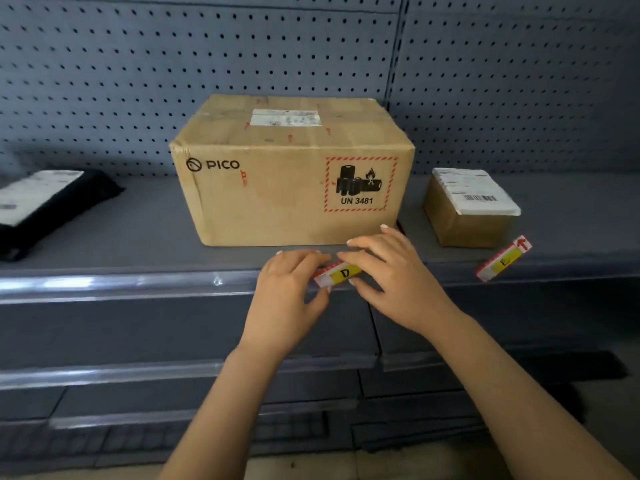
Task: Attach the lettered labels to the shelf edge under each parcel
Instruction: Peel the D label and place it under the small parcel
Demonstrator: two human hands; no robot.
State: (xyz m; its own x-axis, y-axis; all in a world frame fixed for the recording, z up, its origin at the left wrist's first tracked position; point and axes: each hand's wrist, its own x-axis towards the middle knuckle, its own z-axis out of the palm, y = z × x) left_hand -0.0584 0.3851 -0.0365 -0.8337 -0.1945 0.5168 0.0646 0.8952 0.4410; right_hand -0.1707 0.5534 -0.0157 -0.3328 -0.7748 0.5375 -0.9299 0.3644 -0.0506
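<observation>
1. Two hands grasp the D label (341, 273): its left end is pinched by the left hand (287, 282), its right end by the right hand (388, 268).
2. The label is held tilted at the shelf edge (138, 284), just below the PICO carton (277, 188).
3. It should be levelled first, then pressed in from end to end.
4. The E label (502, 259) is not yet fixed.

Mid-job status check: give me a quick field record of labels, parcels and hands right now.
label in hand: D label, pinched by left hand and right hand at the shelf edge
parcel above it: PICO box
other label: E label, tilted at the edge before the small brown parcel; attachment unclear
left parcel: black mailer bag, no label visible below it
</observation>
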